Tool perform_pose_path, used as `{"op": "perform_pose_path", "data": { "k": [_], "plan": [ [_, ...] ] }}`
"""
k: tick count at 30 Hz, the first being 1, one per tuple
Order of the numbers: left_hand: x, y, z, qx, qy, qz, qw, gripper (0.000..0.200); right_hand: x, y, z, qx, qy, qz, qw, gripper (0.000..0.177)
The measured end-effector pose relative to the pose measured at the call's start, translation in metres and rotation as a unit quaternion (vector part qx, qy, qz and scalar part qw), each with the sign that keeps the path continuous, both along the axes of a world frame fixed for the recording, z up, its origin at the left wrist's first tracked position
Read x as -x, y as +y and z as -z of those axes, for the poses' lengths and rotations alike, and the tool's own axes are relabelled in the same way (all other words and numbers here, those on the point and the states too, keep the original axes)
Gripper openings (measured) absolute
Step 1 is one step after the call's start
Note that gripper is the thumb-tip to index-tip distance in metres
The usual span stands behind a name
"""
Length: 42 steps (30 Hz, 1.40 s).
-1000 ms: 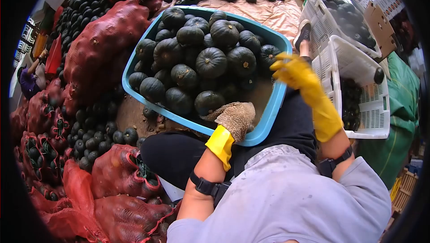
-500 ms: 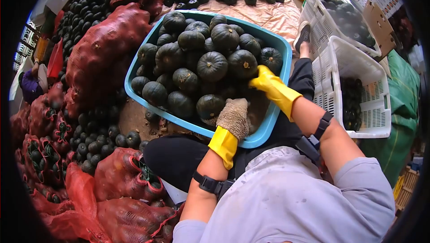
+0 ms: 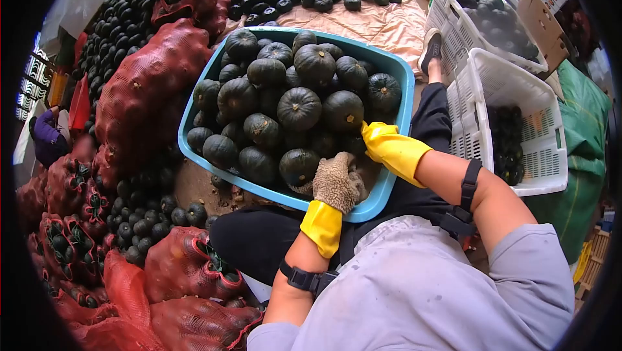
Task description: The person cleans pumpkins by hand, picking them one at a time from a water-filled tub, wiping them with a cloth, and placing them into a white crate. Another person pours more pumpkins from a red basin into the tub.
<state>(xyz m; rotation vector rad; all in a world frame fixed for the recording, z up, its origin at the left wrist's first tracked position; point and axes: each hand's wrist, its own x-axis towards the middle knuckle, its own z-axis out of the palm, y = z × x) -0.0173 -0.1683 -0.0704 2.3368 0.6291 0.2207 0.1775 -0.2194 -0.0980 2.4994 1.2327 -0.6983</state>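
In the blue tub (image 3: pixel 407 101), the right hand (image 3: pixel 389 148) is half curled beside the right-side squash (image 3: pixel 343 111), and the left hand (image 3: pixel 338 181) bends beside the near squash (image 3: pixel 300 168), though I cannot tell whether either grips anything, and heaped squashes (image 3: pixel 264 130) could roll down if their support is pulled away.
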Motion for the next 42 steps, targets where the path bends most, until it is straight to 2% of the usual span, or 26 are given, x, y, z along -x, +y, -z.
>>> {"op": "perform_pose_path", "data": {
  "k": [4, 7, 9, 11, 13, 14, 16, 18, 19, 20, 21, 22, 23, 25, 26, 27, 28, 29, 32, 34, 35, 36, 38, 39, 41, 42],
  "plan": [
    [-0.008, 0.003, -0.003, -0.004, 0.048, -0.001, 0.999, 0.047, 0.000, 0.013, -0.018, -0.077, 0.129, 0.014, 0.989, 0.087],
    [-0.012, 0.006, -0.009, 0.004, 0.081, 0.007, 0.997, 0.062, 0.030, 0.004, 0.008, -0.307, 0.066, 0.214, 0.925, 0.087],
    [-0.013, 0.006, -0.007, 0.023, 0.092, 0.004, 0.995, 0.066, 0.004, 0.001, -0.008, -0.225, 0.110, 0.095, 0.964, 0.085],
    [-0.011, 0.006, -0.002, 0.024, 0.080, -0.031, 0.996, 0.067, -0.017, 0.003, -0.050, -0.090, 0.228, 0.129, 0.961, 0.078],
    [-0.015, 0.009, -0.013, 0.066, 0.100, -0.071, 0.990, 0.070, -0.007, -0.020, -0.068, -0.206, 0.563, 0.301, 0.742, 0.064],
    [-0.023, 0.010, -0.018, 0.113, 0.124, -0.120, 0.978, 0.066, -0.006, -0.033, -0.061, -0.327, 0.594, 0.135, 0.723, 0.068],
    [-0.024, 0.013, -0.050, 0.117, 0.111, -0.079, 0.984, 0.060, 0.006, -0.048, -0.074, -0.328, 0.708, 0.275, 0.563, 0.064],
    [-0.024, 0.018, -0.093, 0.147, 0.110, -0.072, 0.980, 0.057, 0.034, -0.050, -0.094, -0.389, 0.706, 0.328, 0.492, 0.060],
    [-0.012, 0.018, -0.071, 0.061, -0.069, -0.066, 0.994, 0.055, 0.047, -0.051, -0.100, -0.416, 0.696, 0.331, 0.483, 0.055],
    [-0.012, 0.023, -0.056, -0.005, -0.136, -0.048, 0.990, 0.050, 0.064, -0.047, -0.056, -0.466, 0.521, 0.241, 0.673, 0.056],
    [-0.011, 0.024, -0.043, -0.069, -0.200, -0.025, 0.977, 0.046, 0.099, -0.049, -0.060, -0.581, 0.340, 0.127, 0.729, 0.061],
    [-0.006, 0.016, -0.030, -0.052, -0.256, -0.047, 0.964, 0.042, 0.103, -0.042, -0.055, -0.604, 0.295, 0.101, 0.734, 0.066],
    [-0.009, 0.007, -0.023, 0.104, -0.291, -0.111, 0.945, 0.053, 0.098, -0.031, -0.050, -0.624, 0.249, 0.071, 0.737, 0.070],
    [-0.019, -0.006, -0.063, 0.047, -0.009, -0.116, 0.992, 0.062, 0.074, 0.009, -0.052, -0.652, 0.101, 0.149, 0.737, 0.072],
    [-0.025, -0.006, -0.067, -0.109, -0.083, -0.028, 0.990, 0.070, 0.070, 0.010, -0.054, -0.647, 0.115, 0.130, 0.742, 0.070],
    [-0.019, -0.001, -0.056, 0.124, -0.206, -0.038, 0.970, 0.068, 0.066, 0.011, -0.058, -0.646, 0.128, 0.110, 0.745, 0.067],
    [-0.007, 0.005, -0.033, 0.352, -0.314, -0.044, 0.881, 0.066, 0.081, -0.003, -0.072, -0.630, 0.173, 0.059, 0.755, 0.064],
    [0.000, 0.007, -0.021, 0.559, -0.396, -0.049, 0.726, 0.064, 0.106, -0.024, -0.082, -0.606, 0.216, 0.009, 0.765, 0.061],
    [-0.005, 0.011, -0.047, 0.149, -0.239, -0.057, 0.958, 0.078, 0.085, -0.017, -0.063, -0.629, 0.148, -0.011, 0.763, 0.056],
    [-0.016, 0.009, -0.041, -0.060, -0.135, -0.094, 0.985, 0.090, 0.073, 0.010, -0.048, -0.655, 0.027, 0.099, 0.749, 0.053],
    [-0.014, 0.011, -0.042, -0.092, -0.171, -0.063, 0.979, 0.089, 0.080, 0.006, -0.053, -0.668, 0.076, 0.074, 0.737, 0.055],
    [-0.015, 0.015, -0.043, 0.165, -0.286, -0.047, 0.943, 0.083, 0.085, -0.004, -0.058, -0.641, 0.148, 0.015, 0.753, 0.055],
    [-0.009, 0.009, -0.045, 0.325, -0.331, -0.052, 0.884, 0.070, 0.083, -0.024, -0.085, -0.552, 0.296, -0.053, 0.777, 0.053],
    [-0.010, 0.009, -0.048, 0.227, -0.291, -0.072, 0.926, 0.064, 0.065, -0.016, -0.081, -0.526, 0.387, -0.034, 0.757, 0.047],
    [-0.014, 0.012, -0.050, 0.020, -0.202, -0.108, 0.973, 0.051, 0.071, -0.002, -0.073, -0.597, 0.135, -0.020, 0.790, 0.042],
    [-0.020, 0.022, -0.028, 0.115, -0.199, -0.076, 0.970, 0.050, 0.097, -0.005, -0.079, -0.616, 0.149, 0.029, 0.773, 0.039]
  ]
}}
